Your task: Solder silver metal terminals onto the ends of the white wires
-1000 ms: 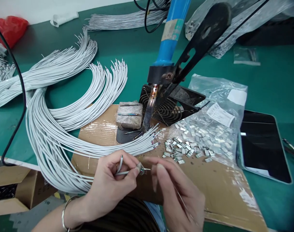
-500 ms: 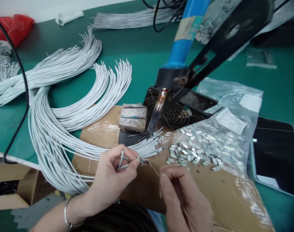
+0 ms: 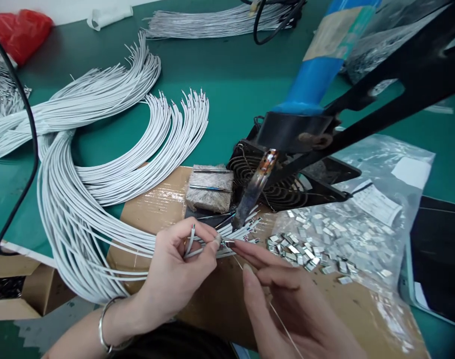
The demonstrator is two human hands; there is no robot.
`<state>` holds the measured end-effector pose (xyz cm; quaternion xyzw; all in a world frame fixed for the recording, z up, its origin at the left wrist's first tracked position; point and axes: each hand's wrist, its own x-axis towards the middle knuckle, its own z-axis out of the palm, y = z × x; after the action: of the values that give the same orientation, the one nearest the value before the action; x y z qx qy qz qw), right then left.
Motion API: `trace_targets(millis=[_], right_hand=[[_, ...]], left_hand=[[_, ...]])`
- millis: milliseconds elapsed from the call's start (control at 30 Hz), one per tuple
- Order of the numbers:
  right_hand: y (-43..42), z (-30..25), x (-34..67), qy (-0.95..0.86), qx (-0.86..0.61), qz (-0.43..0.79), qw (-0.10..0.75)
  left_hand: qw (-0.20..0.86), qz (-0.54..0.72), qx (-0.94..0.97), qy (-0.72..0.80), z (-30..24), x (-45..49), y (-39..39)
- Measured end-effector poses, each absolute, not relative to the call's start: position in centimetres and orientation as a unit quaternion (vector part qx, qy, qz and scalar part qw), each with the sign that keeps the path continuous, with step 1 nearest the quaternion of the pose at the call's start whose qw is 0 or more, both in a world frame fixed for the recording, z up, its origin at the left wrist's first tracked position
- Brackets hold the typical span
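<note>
Pinching a white cable (image 3: 203,251) between closed fingers, the left hand (image 3: 175,264) points its end rightward, held level over cardboard (image 3: 220,309), just below the soldering iron (image 3: 251,197) tip. The right hand (image 3: 290,309), half-curled, grips a thin metal wire (image 3: 274,311) slanting up-left toward that end.

Wire bundles (image 3: 63,214) left of the soldering iron (image 3: 254,189), metal clips (image 3: 309,254) right (some in a plastic bag (image 3: 410,199))

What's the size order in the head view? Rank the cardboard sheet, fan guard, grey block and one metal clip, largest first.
The cardboard sheet, the fan guard, the grey block, one metal clip. The guard is partly hidden, but still looks larger than the block.
</note>
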<state>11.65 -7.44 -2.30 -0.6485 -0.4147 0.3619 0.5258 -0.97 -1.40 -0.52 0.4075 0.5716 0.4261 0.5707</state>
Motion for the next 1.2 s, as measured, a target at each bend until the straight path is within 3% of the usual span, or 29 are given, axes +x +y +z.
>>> trace_targets(millis=[267,1200], right_hand=[[-6.1,-1.8,12.0,-0.357,-0.658,0.397,0.531],[-4.5,-2.1,13.5,-0.452,-0.598,0.357,0.558]], left_hand=[[0.572,0.425,0.408,0.570,-0.3,-0.3,-0.7],[0.563,0.429,0.417,0.571,0.4,0.1,0.3]])
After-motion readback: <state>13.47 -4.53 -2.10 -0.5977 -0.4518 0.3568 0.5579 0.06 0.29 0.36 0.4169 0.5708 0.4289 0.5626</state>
